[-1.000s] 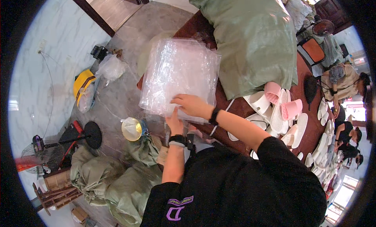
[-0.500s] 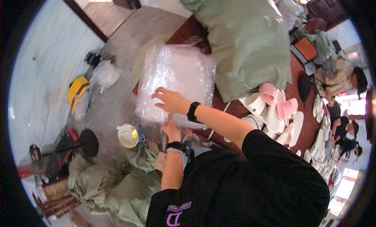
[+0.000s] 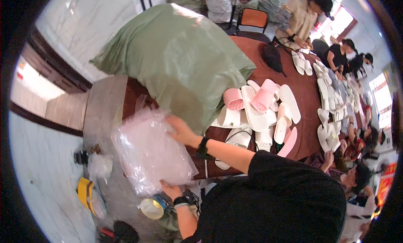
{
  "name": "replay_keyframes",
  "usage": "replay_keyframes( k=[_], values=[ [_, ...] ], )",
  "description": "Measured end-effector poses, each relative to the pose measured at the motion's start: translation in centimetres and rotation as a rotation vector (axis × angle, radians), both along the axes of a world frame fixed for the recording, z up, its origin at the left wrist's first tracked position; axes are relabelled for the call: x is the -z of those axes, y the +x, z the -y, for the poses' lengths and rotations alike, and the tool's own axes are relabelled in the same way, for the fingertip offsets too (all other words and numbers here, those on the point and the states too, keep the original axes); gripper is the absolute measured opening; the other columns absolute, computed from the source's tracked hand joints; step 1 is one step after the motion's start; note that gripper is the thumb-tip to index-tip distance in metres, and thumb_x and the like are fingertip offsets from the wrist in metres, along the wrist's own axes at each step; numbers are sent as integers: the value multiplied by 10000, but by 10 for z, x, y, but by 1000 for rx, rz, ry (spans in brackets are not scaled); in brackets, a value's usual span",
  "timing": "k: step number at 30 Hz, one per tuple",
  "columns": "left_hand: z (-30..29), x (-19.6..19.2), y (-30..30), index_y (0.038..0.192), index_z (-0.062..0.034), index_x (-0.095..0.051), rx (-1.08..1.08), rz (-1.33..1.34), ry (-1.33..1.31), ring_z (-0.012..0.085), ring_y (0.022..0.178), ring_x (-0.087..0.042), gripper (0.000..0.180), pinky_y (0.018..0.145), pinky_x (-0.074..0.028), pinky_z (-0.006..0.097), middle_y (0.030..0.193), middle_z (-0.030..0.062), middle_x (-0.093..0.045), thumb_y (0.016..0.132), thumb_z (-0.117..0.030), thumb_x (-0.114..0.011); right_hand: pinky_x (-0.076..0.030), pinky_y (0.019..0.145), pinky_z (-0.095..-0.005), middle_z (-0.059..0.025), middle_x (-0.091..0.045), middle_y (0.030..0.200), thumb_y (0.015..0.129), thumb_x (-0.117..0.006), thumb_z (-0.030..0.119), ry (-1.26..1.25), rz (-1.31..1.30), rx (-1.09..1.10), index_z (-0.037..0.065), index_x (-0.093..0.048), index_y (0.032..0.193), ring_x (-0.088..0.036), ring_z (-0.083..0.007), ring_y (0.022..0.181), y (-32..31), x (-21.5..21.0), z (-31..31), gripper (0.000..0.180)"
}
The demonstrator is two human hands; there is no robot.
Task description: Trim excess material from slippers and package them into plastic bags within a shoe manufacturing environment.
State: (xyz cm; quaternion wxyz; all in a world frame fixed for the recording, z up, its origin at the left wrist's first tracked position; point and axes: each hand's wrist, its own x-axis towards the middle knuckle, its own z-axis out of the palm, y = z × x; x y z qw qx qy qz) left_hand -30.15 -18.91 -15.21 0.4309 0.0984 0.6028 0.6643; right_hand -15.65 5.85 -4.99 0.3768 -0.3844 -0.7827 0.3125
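Clear plastic bags (image 3: 149,157), a crinkled stack, sit between both hands at the table's near-left corner. Left hand (image 3: 170,189) grips the stack's lower edge from beneath, fingers curled under the film. Right hand (image 3: 180,131) lies on the stack's upper right edge, fingers spread and bent over the plastic; black band on that wrist.

Step in hand, by my reading: lifting or squaring the stack. Next move would call for a firm pinch on both edges, since the film is slack and the sheets could slide apart.

Right of the right hand: large green sack (image 3: 180,60) slumped on the dark red table (image 3: 306,96). Further right, white and pink slippers (image 3: 260,104) lie in a loose pile.

Below the left hand: yellow-rimmed cup (image 3: 152,207) and a yellow helmet (image 3: 86,192) on the floor.

Not resolved: bag count in the stack, whether anything is inside, the left fingertips. Floor clutter at the lower rim is cut off.
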Motion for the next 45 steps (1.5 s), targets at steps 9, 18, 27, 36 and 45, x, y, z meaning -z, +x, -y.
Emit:
replay_keyframes(
  k=[9, 18, 27, 36, 45],
  values=[
    [18, 30, -28, 1327, 97, -328, 274, -800, -369, 357, 1228, -397, 687, 1056, -275, 362, 1290, 299, -420, 650, 61, -439, -406, 701, -296, -91, -560, 1062, 759, -709, 294, -836, -1186, 875, 28, -485, 1140, -539, -165, 881, 213, -9, -162, 516],
    [15, 18, -31, 1327, 80, -351, 196, -466, -519, 308, 1116, -489, 660, 968, -371, 345, 1231, 266, -479, 681, 40, -480, -459, 831, -301, -86, -538, 1068, 847, -607, 172, -703, -790, -215, 42, -502, 1211, -525, -200, 1028, 129, -210, -239, 401],
    [4, -4, -9, 1374, 42, -286, 240, -715, -541, 269, 1124, -465, 763, 994, -343, 338, 1260, 213, -455, 648, 140, -501, -444, 671, -275, -76, -573, 965, 819, -536, 111, -176, -738, 530, -17, -567, 1046, -521, -131, 770, 133, -56, -271, 263],
    [8, 22, -21, 1349, 67, -314, 243, -664, -505, 252, 1101, -479, 690, 988, -353, 352, 1216, 206, -490, 686, 103, -501, -411, 814, -343, -39, -586, 1125, 893, -486, 306, -51, -460, 740, 82, -566, 1127, -512, -188, 1033, 171, 211, -224, 334],
    [8, 17, -25, 1363, 61, -301, 353, -815, -536, 299, 1125, -492, 790, 991, -344, 344, 1235, 243, -484, 601, 75, -510, -298, 407, -232, 20, -442, 621, 862, -565, 135, -807, -792, 499, 41, -516, 965, -403, -73, 476, 271, -17, -61, 148]
  ],
)
